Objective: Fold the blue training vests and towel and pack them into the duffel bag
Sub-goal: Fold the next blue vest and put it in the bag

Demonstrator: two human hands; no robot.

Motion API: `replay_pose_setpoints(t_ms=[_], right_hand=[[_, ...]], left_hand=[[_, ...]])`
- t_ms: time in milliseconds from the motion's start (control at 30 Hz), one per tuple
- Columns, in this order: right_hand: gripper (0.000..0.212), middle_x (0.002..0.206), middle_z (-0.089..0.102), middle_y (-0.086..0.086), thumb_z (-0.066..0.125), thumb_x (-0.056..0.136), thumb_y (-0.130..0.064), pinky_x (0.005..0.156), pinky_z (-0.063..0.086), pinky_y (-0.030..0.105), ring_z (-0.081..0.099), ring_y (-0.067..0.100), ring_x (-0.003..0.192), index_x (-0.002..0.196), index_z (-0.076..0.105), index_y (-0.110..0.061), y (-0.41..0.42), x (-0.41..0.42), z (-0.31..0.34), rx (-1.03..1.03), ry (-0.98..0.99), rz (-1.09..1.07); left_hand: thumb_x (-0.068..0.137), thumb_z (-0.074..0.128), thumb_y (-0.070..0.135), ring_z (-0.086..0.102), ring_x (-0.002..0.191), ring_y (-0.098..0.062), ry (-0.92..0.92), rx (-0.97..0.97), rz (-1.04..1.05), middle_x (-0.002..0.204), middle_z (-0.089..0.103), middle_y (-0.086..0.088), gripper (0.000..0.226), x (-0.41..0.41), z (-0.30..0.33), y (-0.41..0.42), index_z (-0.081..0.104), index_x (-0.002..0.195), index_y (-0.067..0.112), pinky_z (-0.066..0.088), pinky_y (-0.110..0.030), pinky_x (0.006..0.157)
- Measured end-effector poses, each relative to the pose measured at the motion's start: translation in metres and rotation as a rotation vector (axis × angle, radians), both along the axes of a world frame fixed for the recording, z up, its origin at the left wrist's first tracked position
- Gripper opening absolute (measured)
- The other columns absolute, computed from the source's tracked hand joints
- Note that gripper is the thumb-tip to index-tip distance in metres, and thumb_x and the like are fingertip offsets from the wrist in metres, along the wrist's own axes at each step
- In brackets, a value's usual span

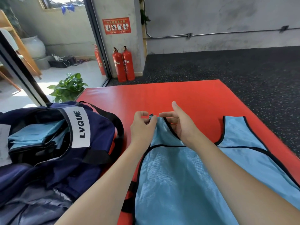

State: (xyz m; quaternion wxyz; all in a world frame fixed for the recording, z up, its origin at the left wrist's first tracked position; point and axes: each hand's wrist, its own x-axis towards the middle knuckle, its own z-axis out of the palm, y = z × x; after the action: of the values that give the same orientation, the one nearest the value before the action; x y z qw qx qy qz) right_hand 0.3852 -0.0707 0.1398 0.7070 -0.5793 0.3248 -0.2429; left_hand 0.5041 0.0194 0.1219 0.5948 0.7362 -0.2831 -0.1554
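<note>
A light blue mesh training vest with black trim point(178, 176) is lying flat on a red padded floor mat point(178, 95). The left hand point(142, 127) is pinching the vest's left shoulder strap, while the right hand point(180, 124) is resting open beside it. Left of the vest, a navy fabric duffel bag point(65, 151) is sitting open, holding folded blue vests point(35, 135).

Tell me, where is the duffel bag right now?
In the head view, the navy duffel bag sits open at the left, overlapping the red mat's left edge, beside the blue vest, with folded blue vests inside.
</note>
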Motion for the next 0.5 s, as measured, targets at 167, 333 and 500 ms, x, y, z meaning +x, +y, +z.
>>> replay_pose_setpoints(t_ms=[167, 333, 500], right_hand=[[0.067, 0.101, 0.076, 0.009, 0.044, 0.093, -0.072, 0.084, 0.051, 0.036, 0.068, 0.021, 0.086, 0.096, 0.080, -0.016, 0.001, -0.003, 0.002, -0.007, -0.030, 0.008], [0.069, 0.104, 0.076, 0.007, 0.046, 0.084, -0.079, 0.103, 0.048, 0.048, 0.067, 0.023, 0.097, 0.096, 0.080, -0.020, 0.000, -0.002, 0.001, -0.071, -0.037, -0.026], [0.069, 0.114, 0.070, 0.023, 0.047, 0.082, -0.081, 0.107, 0.046, 0.057, 0.067, 0.029, 0.096, 0.101, 0.079, -0.023, 0.002, -0.002, 0.001, -0.042, -0.032, 0.028]], left_hand=[[0.091, 0.069, 0.029, 0.065, 0.064, -0.007, -0.011, 0.023, 0.008, 0.078, 0.072, 0.006, 0.006, 0.005, -0.003, -0.003, 0.068, 0.095, 0.034, 0.051, -0.027, 0.060], [0.096, 0.056, 0.018, 0.054, 0.066, 0.003, -0.219, 0.131, 0.100, 0.076, 0.064, 0.015, 0.016, 0.010, 0.000, 0.003, 0.070, 0.092, 0.023, 0.037, -0.002, 0.059], [0.094, 0.056, 0.019, 0.057, 0.070, -0.001, -0.045, 0.041, 0.149, 0.082, 0.066, 0.011, 0.011, 0.008, 0.004, -0.001, 0.065, 0.090, 0.023, 0.040, -0.011, 0.056]])
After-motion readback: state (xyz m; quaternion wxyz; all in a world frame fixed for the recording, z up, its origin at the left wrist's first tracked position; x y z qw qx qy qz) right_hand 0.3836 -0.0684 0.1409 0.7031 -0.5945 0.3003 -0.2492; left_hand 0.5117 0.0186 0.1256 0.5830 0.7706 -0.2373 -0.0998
